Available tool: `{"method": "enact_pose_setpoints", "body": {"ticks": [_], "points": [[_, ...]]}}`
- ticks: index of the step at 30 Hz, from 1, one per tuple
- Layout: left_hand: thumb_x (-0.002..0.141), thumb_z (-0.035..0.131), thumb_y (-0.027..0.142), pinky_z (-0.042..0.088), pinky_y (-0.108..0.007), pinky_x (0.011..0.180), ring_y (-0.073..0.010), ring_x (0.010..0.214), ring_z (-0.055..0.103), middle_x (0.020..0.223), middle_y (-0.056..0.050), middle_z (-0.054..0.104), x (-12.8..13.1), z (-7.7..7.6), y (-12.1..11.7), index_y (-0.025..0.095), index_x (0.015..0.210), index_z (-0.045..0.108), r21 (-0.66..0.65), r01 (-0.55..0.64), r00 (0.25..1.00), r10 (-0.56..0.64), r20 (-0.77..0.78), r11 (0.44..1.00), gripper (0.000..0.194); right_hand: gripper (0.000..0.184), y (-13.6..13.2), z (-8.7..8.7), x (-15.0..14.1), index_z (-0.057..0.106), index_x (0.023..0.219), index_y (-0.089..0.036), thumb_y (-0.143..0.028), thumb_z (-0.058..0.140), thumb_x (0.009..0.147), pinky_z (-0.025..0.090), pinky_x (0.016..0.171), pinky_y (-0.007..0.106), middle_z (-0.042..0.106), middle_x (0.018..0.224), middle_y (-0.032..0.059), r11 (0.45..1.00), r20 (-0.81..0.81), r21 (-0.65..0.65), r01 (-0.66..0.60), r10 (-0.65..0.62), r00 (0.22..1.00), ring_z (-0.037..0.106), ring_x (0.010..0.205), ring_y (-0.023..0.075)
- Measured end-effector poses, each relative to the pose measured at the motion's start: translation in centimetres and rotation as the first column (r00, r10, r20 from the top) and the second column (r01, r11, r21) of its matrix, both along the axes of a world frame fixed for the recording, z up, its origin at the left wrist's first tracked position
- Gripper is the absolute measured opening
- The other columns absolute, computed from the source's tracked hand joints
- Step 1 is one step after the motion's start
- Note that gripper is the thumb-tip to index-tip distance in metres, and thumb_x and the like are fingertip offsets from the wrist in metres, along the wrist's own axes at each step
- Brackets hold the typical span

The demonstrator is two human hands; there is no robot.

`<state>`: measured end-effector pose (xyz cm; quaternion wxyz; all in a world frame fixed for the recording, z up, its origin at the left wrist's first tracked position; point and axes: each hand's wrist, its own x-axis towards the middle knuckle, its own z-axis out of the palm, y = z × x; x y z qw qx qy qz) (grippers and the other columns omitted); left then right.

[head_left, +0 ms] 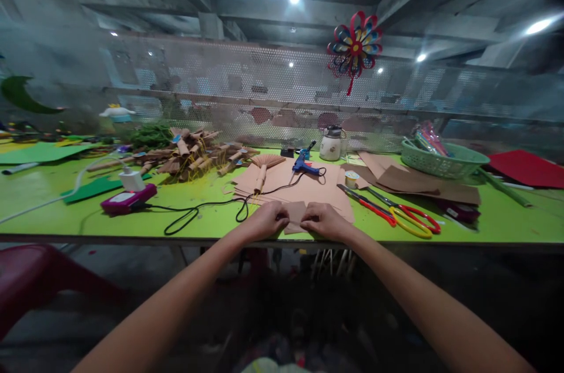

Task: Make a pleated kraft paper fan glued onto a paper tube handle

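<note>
A small piece of brown paper lies between my hands at the table's front edge. My left hand pinches its left side, fingers curled. On the right side, my right hand grips the paper the same way. Beneath and behind are larger sheets of light brown paper. On those sheets rest a blue glue gun and a fan-shaped piece of folded brown paper with a rolled handle.
Right of my hands lie scissors with red and yellow handles and a red-handled cutter. A purple power strip and black cord sit at left. Behind are a heap of rolled paper pieces, a white jug and a green basket.
</note>
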<state>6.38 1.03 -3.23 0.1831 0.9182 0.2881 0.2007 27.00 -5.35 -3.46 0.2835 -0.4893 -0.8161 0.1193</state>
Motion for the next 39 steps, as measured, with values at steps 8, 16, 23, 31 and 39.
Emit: {"method": "enact_pose_setpoints", "body": {"ticks": [8, 16, 23, 31, 39], "points": [[0.081, 0.052, 0.026, 0.036, -0.027, 0.064, -0.0182, 0.072, 0.051, 0.077, -0.006, 0.058, -0.3, -0.2, -0.4, 0.016, 0.08, 0.062, 0.051, 0.027, 1.0, -0.027, -0.012, 0.998, 0.014, 0.005, -0.3, -0.6, -1.0, 0.069, 0.073, -0.015, -0.016, 0.065, 0.076, 0.041, 0.065, 0.026, 0.061, 0.074, 0.0058, 0.992, 0.07, 0.122, 0.023, -0.032, 0.997, 0.055, 0.072, 0.0155], [0.082, 0.052, 0.027, 0.037, -0.025, 0.065, -0.0162, 0.072, 0.051, 0.079, -0.004, 0.057, -0.3, 0.1, 0.4, 0.018, 0.087, 0.065, 0.022, 0.148, 0.989, -0.147, -0.031, 0.989, 0.017, 0.012, -0.4, -1.4, -0.9, 0.066, 0.072, -0.014, -0.014, 0.059, 0.082, 0.04, 0.062, 0.025, 0.061, 0.072, 0.0068, 0.98, 0.11, 0.196, -0.009, -0.013, 0.994, 0.055, 0.07, 0.0163], [0.08, 0.056, 0.028, 0.036, -0.024, 0.063, -0.0152, 0.069, 0.05, 0.075, -0.003, 0.056, 0.5, -0.2, 0.3, 0.017, 0.08, 0.062, 0.024, 0.147, 0.989, -0.146, -0.013, 0.989, 0.013, 0.017, -0.1, -1.1, -0.6, 0.066, 0.075, -0.014, -0.011, 0.053, 0.085, 0.041, 0.065, 0.026, 0.061, 0.075, 0.0077, 0.975, 0.198, 0.205, -0.084, 0.043, 0.979, 0.055, 0.072, 0.0166], [0.082, 0.054, 0.024, 0.037, -0.025, 0.069, -0.0171, 0.079, 0.051, 0.082, -0.005, 0.056, 0.8, -0.5, -0.1, 0.016, 0.075, 0.059, 0.079, 0.153, 0.988, -0.153, -0.01, 0.985, 0.011, 0.015, -0.4, -1.5, -0.4, 0.067, 0.082, -0.015, -0.015, 0.053, 0.086, 0.043, 0.071, 0.03, 0.061, 0.084, 0.0099, 0.964, 0.228, 0.23, -0.134, 0.081, 0.97, 0.053, 0.083, 0.0194], [0.083, 0.054, 0.024, 0.036, -0.025, 0.066, -0.0171, 0.076, 0.049, 0.078, -0.005, 0.053, 0.7, -0.3, -0.4, 0.016, 0.071, 0.056, 0.12, 0.134, 0.991, -0.132, -0.026, 0.984, 0.014, 0.007, -0.5, -1.8, 0.6, 0.064, 0.078, -0.014, -0.013, 0.058, 0.082, 0.042, 0.064, 0.026, 0.059, 0.075, 0.0067, 0.974, 0.095, 0.222, -0.051, 0.031, 0.995, 0.055, 0.073, 0.0166]]}}
